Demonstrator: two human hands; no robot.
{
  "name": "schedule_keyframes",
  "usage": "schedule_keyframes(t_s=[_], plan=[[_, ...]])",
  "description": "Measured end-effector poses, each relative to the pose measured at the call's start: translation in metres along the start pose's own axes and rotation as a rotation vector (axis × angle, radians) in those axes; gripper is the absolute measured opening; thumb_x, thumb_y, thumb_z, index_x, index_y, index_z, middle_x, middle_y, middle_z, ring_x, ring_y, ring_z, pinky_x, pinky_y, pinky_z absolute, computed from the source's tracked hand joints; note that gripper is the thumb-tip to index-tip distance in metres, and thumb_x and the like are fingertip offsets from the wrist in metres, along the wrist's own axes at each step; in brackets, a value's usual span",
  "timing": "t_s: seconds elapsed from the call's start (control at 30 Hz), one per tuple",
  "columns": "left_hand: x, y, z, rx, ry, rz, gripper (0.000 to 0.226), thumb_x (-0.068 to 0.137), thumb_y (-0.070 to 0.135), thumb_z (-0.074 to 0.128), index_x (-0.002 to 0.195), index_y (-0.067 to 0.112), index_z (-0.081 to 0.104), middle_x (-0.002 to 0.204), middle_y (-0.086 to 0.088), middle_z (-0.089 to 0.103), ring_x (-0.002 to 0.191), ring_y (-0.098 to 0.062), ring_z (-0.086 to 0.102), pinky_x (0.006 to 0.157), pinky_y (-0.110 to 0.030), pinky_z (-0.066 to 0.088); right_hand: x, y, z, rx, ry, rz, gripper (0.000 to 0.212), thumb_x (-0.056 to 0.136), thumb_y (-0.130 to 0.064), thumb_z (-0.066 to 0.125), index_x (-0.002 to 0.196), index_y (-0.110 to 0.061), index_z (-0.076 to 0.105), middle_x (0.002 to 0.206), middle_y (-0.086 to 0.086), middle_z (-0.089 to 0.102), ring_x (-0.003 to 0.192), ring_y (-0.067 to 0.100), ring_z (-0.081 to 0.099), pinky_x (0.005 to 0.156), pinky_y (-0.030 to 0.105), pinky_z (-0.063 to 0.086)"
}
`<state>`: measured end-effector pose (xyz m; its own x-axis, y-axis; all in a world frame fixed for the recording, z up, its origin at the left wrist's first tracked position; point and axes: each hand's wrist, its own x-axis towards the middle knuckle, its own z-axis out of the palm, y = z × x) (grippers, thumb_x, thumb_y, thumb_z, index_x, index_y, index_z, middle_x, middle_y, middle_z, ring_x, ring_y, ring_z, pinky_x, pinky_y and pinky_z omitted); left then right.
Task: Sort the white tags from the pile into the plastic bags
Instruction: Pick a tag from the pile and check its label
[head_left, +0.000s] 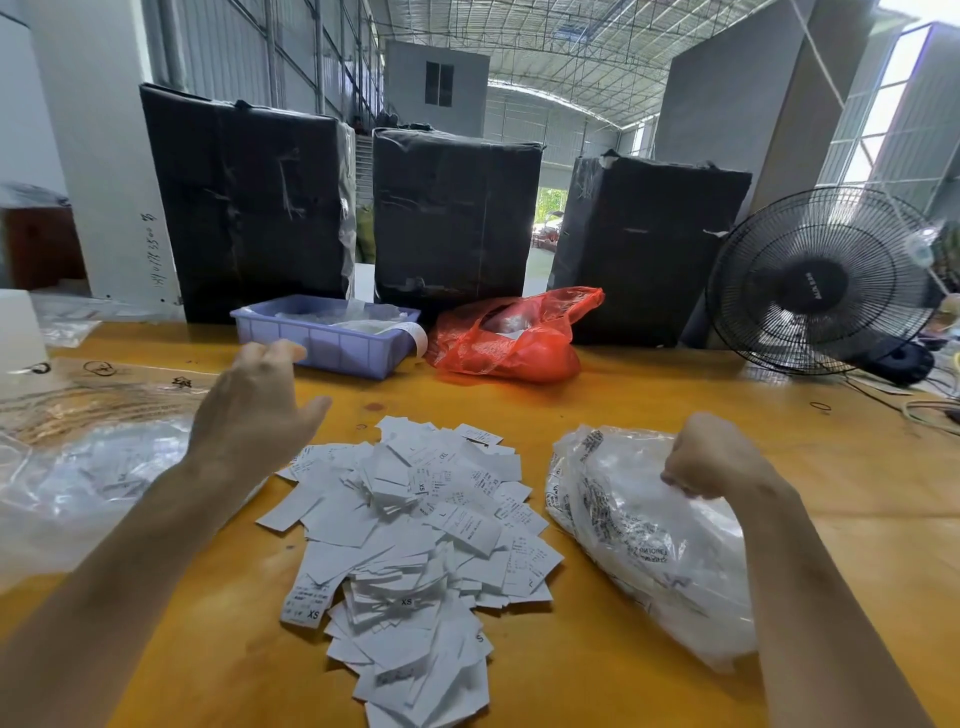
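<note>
A loose pile of white tags (415, 540) printed with size letters lies on the orange table, in front of me at the centre. My left hand (254, 410) hovers above the table just left of the pile's far end, fingers spread and holding nothing. My right hand (711, 457) is curled into a fist and grips the top edge of a clear plastic bag (639, 535) with black print, which lies right of the pile and holds white tags. More clear plastic bags (78, 478) lie at the left, beside my left forearm.
A purple plastic tray (322, 338) and a red plastic bag (509, 338) sit behind the pile. Three black wrapped boxes (452, 218) stand along the table's far edge. A black fan (826, 280) stands at the right, with cables near it.
</note>
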<state>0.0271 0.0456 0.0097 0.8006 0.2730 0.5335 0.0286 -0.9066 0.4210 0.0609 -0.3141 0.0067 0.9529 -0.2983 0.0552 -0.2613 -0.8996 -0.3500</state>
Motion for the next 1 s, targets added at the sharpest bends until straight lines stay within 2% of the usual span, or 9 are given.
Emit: schedule_keyframes(t_s=[0.17,0.3,0.47,0.53,0.63,0.73,0.8,0.9,1.0], plan=[[-0.012,0.021,0.009,-0.168,-0.055,0.123,0.052,0.083,0.027,0.07,0.129,0.011,0.052,0.124,-0.012,0.055,0.105,-0.025,0.056,0.085,-0.036,0.048,-0.003,-0.009,-0.012,0.132,0.112,-0.057,0.023,0.076,-0.018,0.069,0.071,0.004,0.066,0.064,0.01,0.057,0.061,0.022,0.05,0.059,0.03,0.041],[-0.022,0.033,0.016,-0.288,-0.153,0.166,0.045,0.083,0.027,0.07,0.123,0.015,0.057,0.121,-0.003,0.058,0.093,-0.014,0.058,0.066,-0.016,0.04,-0.007,-0.012,-0.013,0.099,0.166,-0.087,0.022,0.078,-0.021,0.071,0.069,-0.001,0.069,0.071,0.014,0.067,0.069,0.026,0.061,0.061,0.033,0.048],[-0.037,0.051,0.02,-0.534,-0.252,0.174,0.024,0.084,0.028,0.069,0.106,0.02,0.064,0.102,0.01,0.064,0.085,-0.002,0.062,0.06,-0.007,0.046,-0.017,-0.03,-0.02,0.92,-0.05,-0.297,0.017,0.084,-0.005,0.062,0.068,-0.005,0.068,0.072,0.013,0.07,0.06,0.015,0.059,0.057,0.025,0.046],[-0.042,0.061,0.02,-0.733,-0.354,0.105,0.019,0.084,0.032,0.066,0.099,0.019,0.065,0.096,0.005,0.069,0.083,-0.006,0.066,0.065,-0.011,0.051,-0.026,-0.044,-0.02,1.15,-0.266,-0.376,0.015,0.087,-0.002,0.058,0.076,-0.003,0.068,0.07,0.009,0.071,0.059,0.014,0.064,0.056,0.022,0.051],[-0.049,0.072,0.023,-1.131,-0.641,-0.203,0.047,0.076,0.047,0.055,0.1,0.007,0.063,0.1,-0.014,0.071,0.085,-0.023,0.07,0.07,-0.026,0.059,-0.037,-0.064,-0.013,1.23,-0.481,-0.485,0.015,0.087,0.002,0.055,0.079,-0.002,0.067,0.069,0.009,0.07,0.06,0.015,0.067,0.054,0.021,0.054],[-0.049,0.072,0.022,-1.41,-0.957,-0.543,0.075,0.069,0.058,0.053,0.11,-0.004,0.059,0.103,-0.027,0.068,0.089,-0.039,0.069,0.066,-0.039,0.06,-0.047,-0.081,0.001,1.209,-0.553,-0.549,0.013,0.088,0.003,0.054,0.081,0.0,0.065,0.071,0.009,0.07,0.062,0.015,0.067,0.055,0.02,0.054],[-0.049,0.069,0.022,-1.512,-1.084,-0.586,0.077,0.07,0.057,0.057,0.112,-0.007,0.057,0.105,-0.031,0.066,0.086,-0.04,0.069,0.062,-0.039,0.06,-0.05,-0.088,0.009,1.18,-0.532,-0.575,0.011,0.09,0.002,0.053,0.085,0.001,0.063,0.075,0.01,0.07,0.064,0.016,0.067,0.058,0.021,0.055],[-0.048,0.067,0.024,-1.677,-1.086,-0.629,0.053,0.075,0.033,0.066,0.107,-0.008,0.059,0.098,-0.027,0.067,0.066,-0.027,0.069,0.052,-0.028,0.057,-0.052,-0.093,0.019,1.197,-0.527,-0.621,0.01,0.092,0.002,0.051,0.088,0.002,0.061,0.081,0.01,0.07,0.071,0.02,0.067,0.066,0.026,0.056],[-0.047,0.065,0.03,-1.591,-0.928,-0.594,0.028,0.07,0.006,0.065,0.095,-0.006,0.065,0.078,-0.015,0.069,0.05,-0.009,0.06,0.045,-0.015,0.049,-0.053,-0.095,0.022,1.204,-0.535,-0.611,0.011,0.092,0.0,0.05,0.087,-0.001,0.06,0.086,0.011,0.071,0.078,0.02,0.067,0.07,0.027,0.054]])
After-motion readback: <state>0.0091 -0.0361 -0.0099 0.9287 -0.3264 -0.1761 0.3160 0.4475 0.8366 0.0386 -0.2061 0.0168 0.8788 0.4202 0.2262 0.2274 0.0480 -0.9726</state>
